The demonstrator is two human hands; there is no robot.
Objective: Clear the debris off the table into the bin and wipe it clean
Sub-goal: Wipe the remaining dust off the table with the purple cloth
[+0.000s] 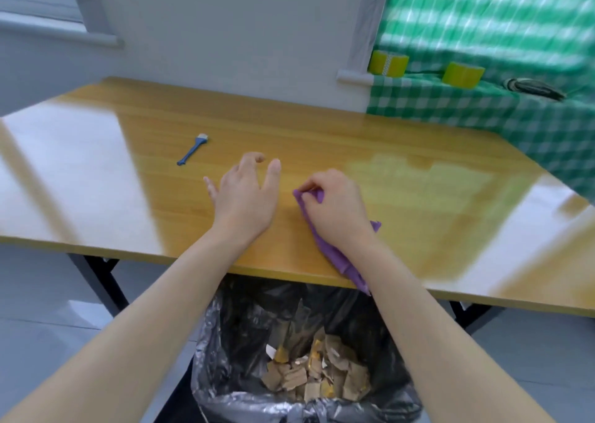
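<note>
I see my right hand [338, 206] pinching the purple cloth [338, 258] on the surface [128, 197], its tail over the near edge above the bin [225, 390] of cardboard scraps [322, 374]. My left hand [248, 194] rests beside it, fingers spread — a blue brush [192, 149] lies further back, two tape rolls [388, 62] off right.

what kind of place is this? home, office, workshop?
Likely a plain indoor workroom or staged room, hard to say more: wooden table against a grey wall, lined bin of cardboard scraps under its near edge, yellow tape rolls on a green checked cloth.
</note>
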